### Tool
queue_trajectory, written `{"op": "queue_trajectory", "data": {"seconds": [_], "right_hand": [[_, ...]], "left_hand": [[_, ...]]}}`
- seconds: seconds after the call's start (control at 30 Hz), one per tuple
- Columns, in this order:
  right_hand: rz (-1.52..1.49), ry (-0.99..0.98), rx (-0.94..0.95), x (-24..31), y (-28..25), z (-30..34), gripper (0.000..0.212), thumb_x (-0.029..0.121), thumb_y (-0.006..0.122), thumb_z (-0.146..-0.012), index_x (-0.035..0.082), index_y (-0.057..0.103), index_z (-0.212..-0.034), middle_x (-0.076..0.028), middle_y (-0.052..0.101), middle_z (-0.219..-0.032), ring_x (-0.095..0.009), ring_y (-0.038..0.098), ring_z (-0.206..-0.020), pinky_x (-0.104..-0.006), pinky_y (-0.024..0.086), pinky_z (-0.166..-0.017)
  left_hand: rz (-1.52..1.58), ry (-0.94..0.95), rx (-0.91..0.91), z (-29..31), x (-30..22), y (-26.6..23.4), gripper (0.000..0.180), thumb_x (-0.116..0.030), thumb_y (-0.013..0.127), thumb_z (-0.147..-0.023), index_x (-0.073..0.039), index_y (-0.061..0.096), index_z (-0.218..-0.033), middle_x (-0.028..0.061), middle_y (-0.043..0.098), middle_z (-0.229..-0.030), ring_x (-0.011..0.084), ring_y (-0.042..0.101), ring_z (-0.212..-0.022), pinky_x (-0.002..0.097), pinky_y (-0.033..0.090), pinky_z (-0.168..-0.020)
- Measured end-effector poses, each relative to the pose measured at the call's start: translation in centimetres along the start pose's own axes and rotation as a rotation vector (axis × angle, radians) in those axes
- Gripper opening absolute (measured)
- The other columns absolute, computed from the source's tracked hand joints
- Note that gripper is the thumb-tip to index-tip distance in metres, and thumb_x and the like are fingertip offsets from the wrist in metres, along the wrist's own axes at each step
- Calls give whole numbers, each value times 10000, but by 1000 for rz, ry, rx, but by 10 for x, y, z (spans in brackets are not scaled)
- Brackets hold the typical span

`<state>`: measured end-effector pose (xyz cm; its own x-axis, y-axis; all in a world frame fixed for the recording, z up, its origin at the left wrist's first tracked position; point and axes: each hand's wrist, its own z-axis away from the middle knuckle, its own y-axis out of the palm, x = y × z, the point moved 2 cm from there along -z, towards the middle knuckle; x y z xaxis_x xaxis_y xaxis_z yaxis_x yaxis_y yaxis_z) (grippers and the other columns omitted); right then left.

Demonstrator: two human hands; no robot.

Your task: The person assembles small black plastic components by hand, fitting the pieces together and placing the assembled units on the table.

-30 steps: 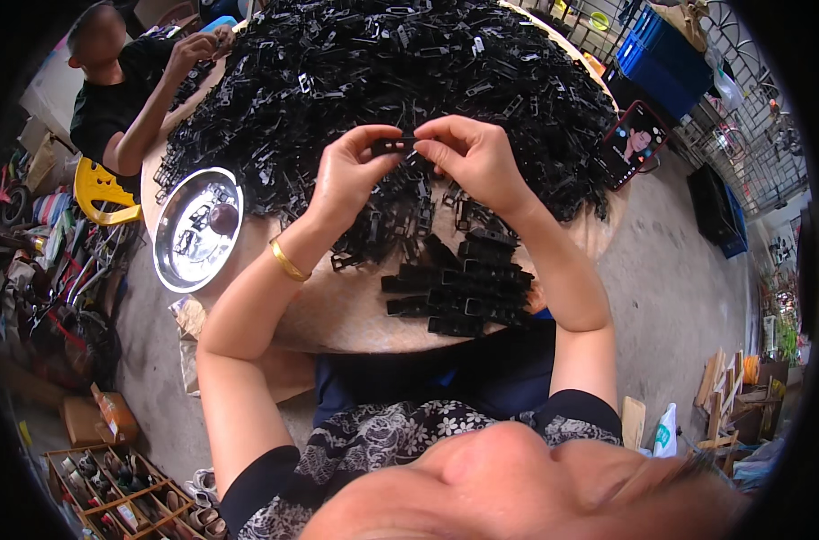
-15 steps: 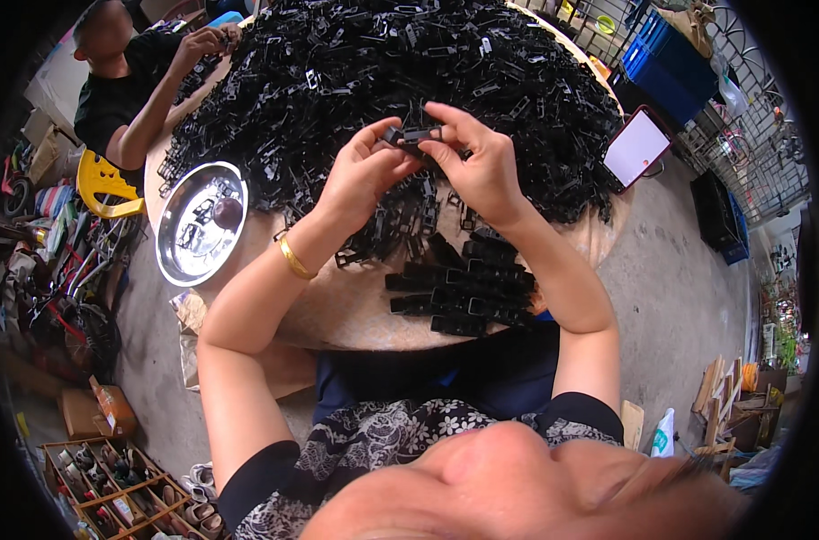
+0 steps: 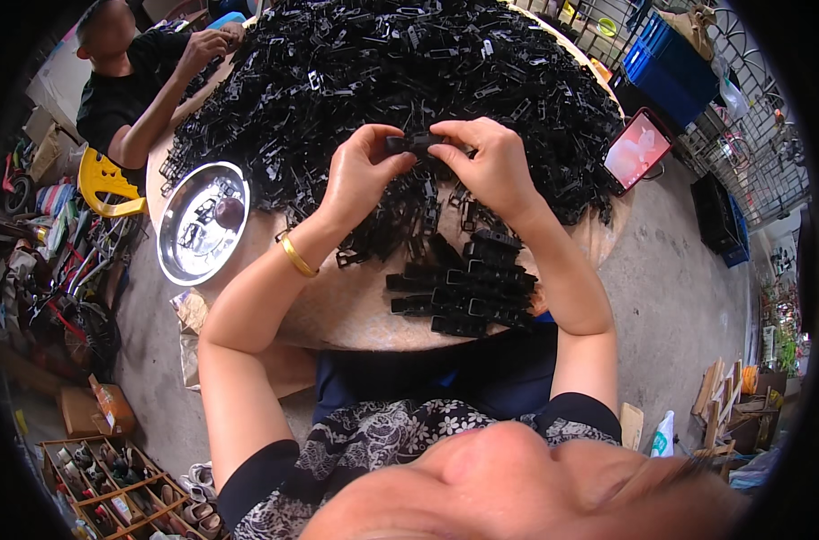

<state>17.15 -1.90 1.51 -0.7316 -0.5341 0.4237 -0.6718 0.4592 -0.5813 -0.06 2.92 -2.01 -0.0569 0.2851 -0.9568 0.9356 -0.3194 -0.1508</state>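
Above the near edge of a large heap of small black plastic parts [image 3: 409, 54], my left hand [image 3: 363, 175] and my right hand [image 3: 490, 169] face each other. Both pinch a small black plastic clip-like piece [image 3: 413, 143] between thumb and fingers, one hand at each end. Its exact kind is too small to make out. Closer to me, rows of similar black pieces [image 3: 468, 292] lie stacked at the table's edge, left of my right forearm. Loose black parts [image 3: 396, 229] spill from the heap below my hands.
A shiny metal bowl [image 3: 164, 256] with a few parts and a dark round object stands at the left on the round table [image 3: 328, 324]. A phone [image 3: 637, 151] leans at the right. Another person's hands [image 3: 207, 49] work at the far left, beside a yellow chair [image 3: 108, 184].
My hands have come down slightly, and the right fingers have folded in around the piece's end. The phone's screen has changed from white to a pinkish picture.
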Motion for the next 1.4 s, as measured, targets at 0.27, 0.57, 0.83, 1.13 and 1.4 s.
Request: {"op": "queue_trajectory", "data": {"seconds": [0.27, 0.57, 0.83, 1.13, 1.4], "right_hand": [[91, -150, -10, 5, 7, 3, 178, 159, 694, -696, 96, 687, -863, -57, 643, -706, -223, 598, -679, -341, 461, -645], [239, -323, 34, 13, 5, 6, 212, 174, 671, -734, 96, 669, -931, -42, 624, -661, -205, 578, -571, -316, 438, -554], [-182, 189, -14, -17, -4, -7, 296, 264, 641, -817, 73, 639, -1043, -129, 667, -841, -268, 655, -677, -305, 506, -577], [345, 0, 302, -44, 15, -1, 217, 196, 682, -726, 94, 648, -914, -51, 636, -914, -246, 583, -832, -359, 479, -767], [-452, 305, 36, -30, 3, -7, 183, 97, 622, -821, 8, 616, -980, -36, 623, -809, -83, 578, -676, -220, 472, -603]], "left_hand": [[-14, 11, 16, 4, 0, 4, 336, -44, 657, -790, 36, 547, -1096, 40, 630, -808, 62, 575, -746, 202, 470, -657], [520, -193, 191, 6, -10, 4, 412, -151, 525, -915, 52, 420, -1258, 116, 590, -1067, 178, 609, -958, 319, 504, -872], [614, -211, 116, 0, -16, -2, 381, -133, 466, -936, 37, 383, -1267, 153, 580, -1081, 272, 627, -932, 362, 523, -840], [524, -271, 37, 2, -13, -2, 362, -145, 447, -945, 30, 407, -1260, 148, 560, -1105, 282, 588, -1017, 369, 494, -884], [494, -231, 44, 6, -12, 6, 349, -106, 394, -953, 44, 391, -1268, 148, 541, -1137, 226, 585, -1012, 329, 486, -898]]}}
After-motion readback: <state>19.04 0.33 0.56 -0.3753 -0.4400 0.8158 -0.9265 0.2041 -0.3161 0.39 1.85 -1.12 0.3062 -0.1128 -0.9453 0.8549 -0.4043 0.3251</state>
